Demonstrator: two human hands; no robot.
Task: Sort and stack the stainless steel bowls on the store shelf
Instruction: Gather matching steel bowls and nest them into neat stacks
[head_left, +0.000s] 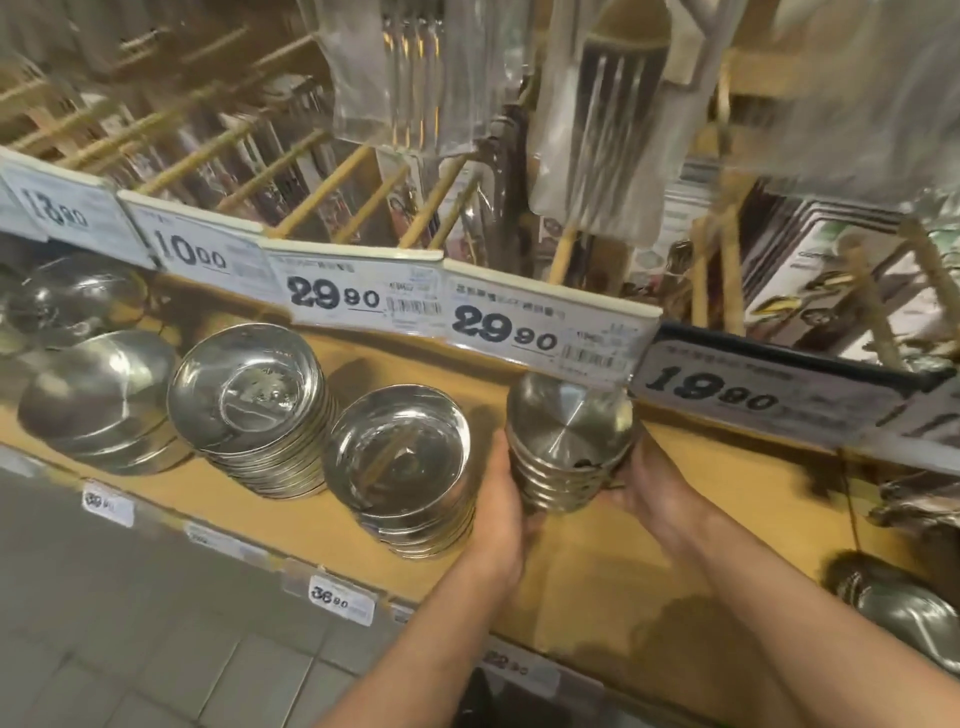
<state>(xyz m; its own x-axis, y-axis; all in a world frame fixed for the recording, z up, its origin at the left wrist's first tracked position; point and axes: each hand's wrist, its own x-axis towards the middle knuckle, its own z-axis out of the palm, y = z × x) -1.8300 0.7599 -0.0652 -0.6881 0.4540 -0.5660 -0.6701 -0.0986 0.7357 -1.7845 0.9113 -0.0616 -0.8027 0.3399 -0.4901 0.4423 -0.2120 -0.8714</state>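
Observation:
A stack of upside-down stainless steel bowls (569, 441) is held between both my hands over the wooden shelf (597, 587). My left hand (506, 499) grips its left side and my right hand (647, 483) grips its right side from below. To the left stand a stack of shallow steel bowls (402, 462), another stack (249, 400) leaning on its side, and an upside-down stack (104, 405). The fingers of both hands are mostly hidden behind the held stack.
Price tags (498, 325) line the upper shelf edge just above the held stack. Packaged utensils (602, 130) hang overhead. More steel ware (898, 613) sits at the right edge, and a glass lid (72, 296) at the far left. Grey floor tiles (156, 649) lie below.

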